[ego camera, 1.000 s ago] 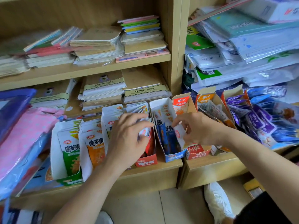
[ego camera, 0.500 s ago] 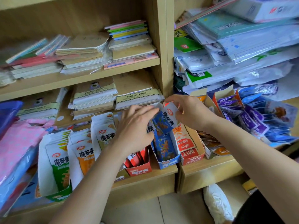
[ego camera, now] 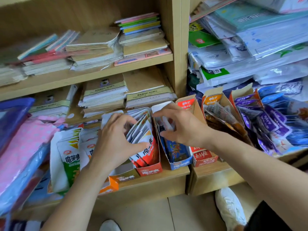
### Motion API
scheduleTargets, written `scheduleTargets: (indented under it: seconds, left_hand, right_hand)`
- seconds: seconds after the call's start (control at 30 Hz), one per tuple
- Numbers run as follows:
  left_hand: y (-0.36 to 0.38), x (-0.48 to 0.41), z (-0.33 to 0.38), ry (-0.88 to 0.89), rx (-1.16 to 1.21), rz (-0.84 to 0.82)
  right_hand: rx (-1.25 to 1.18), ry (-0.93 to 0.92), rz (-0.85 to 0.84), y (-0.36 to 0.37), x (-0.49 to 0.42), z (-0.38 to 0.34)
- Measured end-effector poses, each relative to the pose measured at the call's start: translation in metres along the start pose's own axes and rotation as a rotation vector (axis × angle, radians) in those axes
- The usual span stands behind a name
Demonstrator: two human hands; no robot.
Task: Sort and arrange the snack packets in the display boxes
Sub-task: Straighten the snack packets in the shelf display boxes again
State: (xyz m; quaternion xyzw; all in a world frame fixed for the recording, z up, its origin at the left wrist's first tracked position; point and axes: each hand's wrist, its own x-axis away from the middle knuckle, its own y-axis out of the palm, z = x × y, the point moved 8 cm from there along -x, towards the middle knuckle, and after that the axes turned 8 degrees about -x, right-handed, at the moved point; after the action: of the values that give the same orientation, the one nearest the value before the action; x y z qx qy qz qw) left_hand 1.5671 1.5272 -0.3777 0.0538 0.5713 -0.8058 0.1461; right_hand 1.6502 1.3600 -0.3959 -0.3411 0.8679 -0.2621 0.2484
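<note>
The left hand (ego camera: 115,140) clasps the fanned row of red packets (ego camera: 141,130). Its fingers curl over their top edges at the back and the thumb presses on the front one, so the bundle is squeezed between them inside the red box (ego camera: 150,169). The right hand (ego camera: 181,127) arches over the blue box (ego camera: 180,162) just beside it, fingers bent down toward the blue packets (ego camera: 175,149). I cannot tell whether it pinches one or only touches their tops, as the palm hides the contact. The step looks like squaring the packets into neat standing rows. To do it well, the left hand should probably close the fan from back to front and level the tops, with the thumb holding the front packet upright so nothing slips over the low front lip. The right hand could steady the blue box meanwhile, since these light boxes stand near the front edge of the shelf (ego camera: 150,184), as does the orange box (ego camera: 123,178).
</note>
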Motion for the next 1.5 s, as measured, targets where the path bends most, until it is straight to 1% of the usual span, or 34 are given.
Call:
scheduleTargets:
  seconds: [0.07,0.17,0.27,0.37,0.43,0.5,0.53,0.6,0.67,0.73,0.8,0.9,0.97,1.07,1.17,1.27,1.37,1.43,1.5]
  left_hand:
    - [0.004,0.002,-0.001,0.025,0.025,-0.068]
    - [0.011,0.001,-0.006,0.072,0.167,-0.122]
    - [0.015,0.000,-0.005,0.129,0.269,-0.137]
    - [0.015,0.000,0.003,0.230,0.267,-0.145]
    - [0.011,-0.001,0.002,0.251,0.273,-0.113]
    - [0.006,-0.001,-0.001,0.219,0.275,-0.085]
    - [0.004,0.000,-0.003,0.193,0.258,-0.100]
    - [0.005,0.005,-0.011,0.144,0.218,-0.162]
    - [0.006,0.010,-0.017,0.106,0.268,-0.184]
    - [0.006,0.012,-0.024,0.051,0.320,-0.114]
    - [0.006,0.013,-0.031,-0.004,0.301,-0.044]
    - [0.011,0.013,-0.034,-0.061,0.313,-0.034]
    - [0.013,0.009,-0.038,-0.100,0.349,-0.026]
    - [0.008,0.003,-0.046,-0.157,0.367,0.040]
    - [0.005,0.001,-0.049,-0.155,0.302,0.082]
    - [0.005,-0.002,-0.049,-0.145,0.320,0.079]
    - [0.007,-0.001,-0.045,-0.130,0.349,0.035]
    - [0.009,0.001,-0.043,-0.136,0.374,-0.003]
    - [0.009,0.001,-0.044,-0.132,0.383,0.003]
  right_hand:
    - [0.024,-0.061,-0.018,0.012,-0.002,-0.010]
    - [0.079,-0.068,0.010,0.018,-0.007,-0.014]
    - [0.087,-0.101,0.079,0.015,-0.009,-0.017]
    - [0.109,-0.167,0.112,0.014,-0.009,-0.021]
    - [0.122,-0.194,0.102,0.013,-0.009,-0.024]
    - [0.097,-0.181,0.095,0.008,-0.011,-0.024]
    - [0.095,-0.169,0.086,0.006,-0.013,-0.023]
    - [0.104,-0.139,0.024,0.005,-0.015,-0.019]
    - [0.100,-0.106,-0.067,0.008,-0.017,-0.014]
    - [0.036,-0.059,-0.121,0.011,-0.017,-0.010]
    - [-0.060,-0.003,-0.136,0.011,-0.018,-0.009]
    - [-0.119,0.053,-0.143,0.012,-0.021,-0.010]
    - [-0.135,0.053,-0.152,0.013,-0.021,-0.010]
    - [-0.087,0.006,-0.165,0.016,-0.018,-0.013]
    - [-0.117,-0.014,-0.184,0.017,-0.016,-0.014]
    - [-0.120,0.006,-0.206,0.017,-0.013,-0.011]
    - [-0.096,0.039,-0.195,0.017,-0.010,-0.009]
    - [-0.065,0.009,-0.225,0.021,-0.009,-0.012]
    - [-0.007,-0.030,-0.232,0.023,-0.008,-0.015]
